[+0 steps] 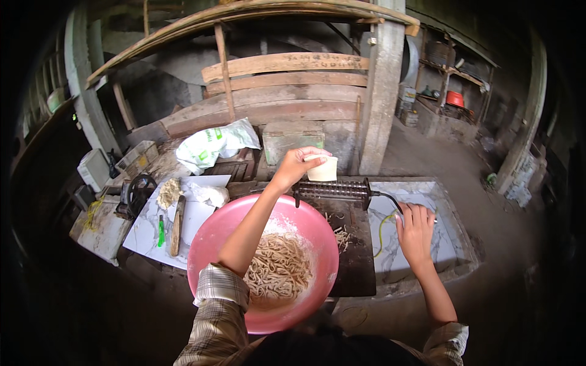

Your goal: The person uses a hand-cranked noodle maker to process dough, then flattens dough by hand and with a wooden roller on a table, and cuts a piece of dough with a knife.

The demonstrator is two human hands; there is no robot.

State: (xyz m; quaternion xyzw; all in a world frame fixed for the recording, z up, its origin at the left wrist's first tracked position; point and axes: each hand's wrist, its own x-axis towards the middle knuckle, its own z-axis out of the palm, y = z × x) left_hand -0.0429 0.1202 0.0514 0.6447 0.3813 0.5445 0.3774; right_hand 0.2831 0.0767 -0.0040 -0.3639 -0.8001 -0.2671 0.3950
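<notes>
My left hand (300, 166) pinches a pale, flat piece of dough sheet (322, 169) just above the ribbed rollers of a hand-cranked noodle cutter (332, 191). Fingers of my right hand (416, 232) are closed round the end of the cutter's crank handle (389, 196), right of the rollers. Beneath my left forearm stands a large pink basin (326, 241), holding a heap of floured, cut noodles (278, 265). A few loose noodle strands (343, 236) lie on the dark board between the basin and the right-hand slab. The dough's lower edge is close to the rollers; contact cannot be judged.
On a white marbled board (143, 229) at left lie a crumbly dough lump (169, 193), a wooden stick (177, 226) and a green-handled tool (161, 232). A white sack (217, 145) rests behind. Another marbled slab (400, 235) lies right, near a concrete post (383, 91).
</notes>
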